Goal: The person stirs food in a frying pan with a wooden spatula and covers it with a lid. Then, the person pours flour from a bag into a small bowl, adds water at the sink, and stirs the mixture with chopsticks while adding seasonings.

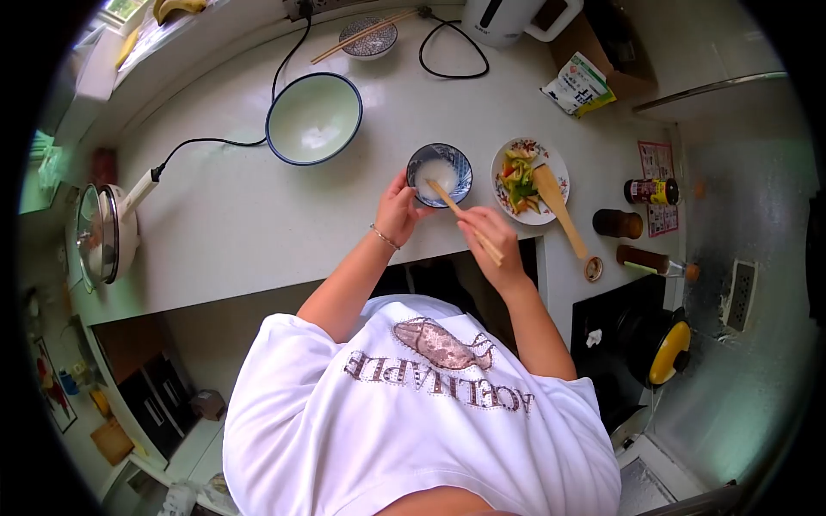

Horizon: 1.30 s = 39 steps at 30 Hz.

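Note:
A small blue-and-white patterned bowl [469,163] with a white, milky content stands on the counter in front of me. My left hand [398,211] grips its left and near side, thumb and fingers against the wall. Between the fingers of my right hand [496,245] is a pair of wooden chopsticks [447,199], slanting down so that their tips dip into the white content. Just right of the bowl lies a flowered plate [551,213] of sliced green, yellow and red vegetables. A wooden spatula [559,211] rests across that plate's right side.
A large pale-green basin [314,119] stands left of the bowl. Farther back are a patterned bowl with chopsticks [368,39] and a white kettle [508,19]. Jars and a bottle [644,260] line the right side near the stove [615,322]. An electric pot [116,232] sits far left.

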Available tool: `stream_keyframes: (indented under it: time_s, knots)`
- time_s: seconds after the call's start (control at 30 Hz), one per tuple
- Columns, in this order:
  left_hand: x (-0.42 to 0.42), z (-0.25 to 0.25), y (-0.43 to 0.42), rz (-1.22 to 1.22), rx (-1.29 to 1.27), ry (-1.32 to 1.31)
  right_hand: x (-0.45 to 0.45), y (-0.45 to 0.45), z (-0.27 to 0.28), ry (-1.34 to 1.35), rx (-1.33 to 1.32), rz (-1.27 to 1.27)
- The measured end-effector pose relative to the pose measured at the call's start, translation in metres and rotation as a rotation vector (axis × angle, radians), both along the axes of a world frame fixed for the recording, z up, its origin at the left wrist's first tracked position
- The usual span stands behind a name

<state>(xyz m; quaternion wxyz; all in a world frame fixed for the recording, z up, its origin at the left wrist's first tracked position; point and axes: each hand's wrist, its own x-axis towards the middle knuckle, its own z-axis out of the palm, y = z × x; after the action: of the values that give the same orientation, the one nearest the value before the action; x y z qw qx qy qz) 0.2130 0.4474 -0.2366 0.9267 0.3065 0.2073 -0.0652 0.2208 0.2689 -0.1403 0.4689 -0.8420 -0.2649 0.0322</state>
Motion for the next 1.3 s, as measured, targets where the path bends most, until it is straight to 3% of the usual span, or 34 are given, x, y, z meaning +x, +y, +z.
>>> stream_keyframes:
  time_s: [0.1,0.3,0.37,0.5,0.57,0.73,0.77,0.83,0.9,0.93,1.0,1.1,1.17,1.3]
  knots:
    - [0.002,0.003,-0.005,0.018,-0.024,-0.031,-0.006,0.003,-0.017,-0.203,-0.157,0.148]
    - [0.000,0.011,-0.017,0.123,0.096,0.035,-0.005,0.009,-0.036,-0.279,-0.238,0.286]
    - [-0.016,0.007,-0.021,0.270,0.289,0.297,-0.007,0.012,-0.037,-0.254,-0.234,0.314]
    - [-0.060,0.007,-0.012,0.078,0.300,0.382,-0.004,0.015,-0.043,-0.331,-0.229,0.351]
    - [-0.074,0.007,-0.012,-0.298,-0.216,0.274,0.001,0.016,-0.043,-0.312,-0.209,0.365]
    - [-0.065,0.048,-0.026,-0.230,-0.297,0.263,0.018,0.002,-0.017,-0.270,-0.211,0.488]
    - [-0.066,0.053,-0.025,-0.255,-0.204,0.256,0.027,-0.005,-0.011,-0.317,-0.158,0.496]
    - [-0.067,0.061,-0.023,-0.255,-0.129,0.240,0.062,-0.027,-0.002,-0.390,-0.199,0.438]
    - [-0.069,0.075,-0.025,-0.214,-0.066,0.236,0.117,-0.056,-0.001,-0.255,-0.069,0.064]
    - [-0.069,0.082,-0.026,-0.164,0.002,0.236,0.145,-0.070,0.010,0.037,-0.009,-0.232]
    - [-0.071,0.090,-0.027,-0.148,-0.006,0.250,0.212,-0.115,-0.022,0.094,-0.025,-0.629]
    - [-0.074,0.093,-0.028,-0.150,0.142,0.274,0.281,-0.154,-0.074,-0.075,-0.146,-0.649]
    - [-0.079,0.082,-0.024,-0.170,0.135,0.321,0.313,-0.164,-0.105,0.113,0.014,-0.697]
    - [-0.082,0.082,-0.015,-0.162,0.257,0.333,0.343,-0.168,-0.131,0.187,0.062,-0.721]
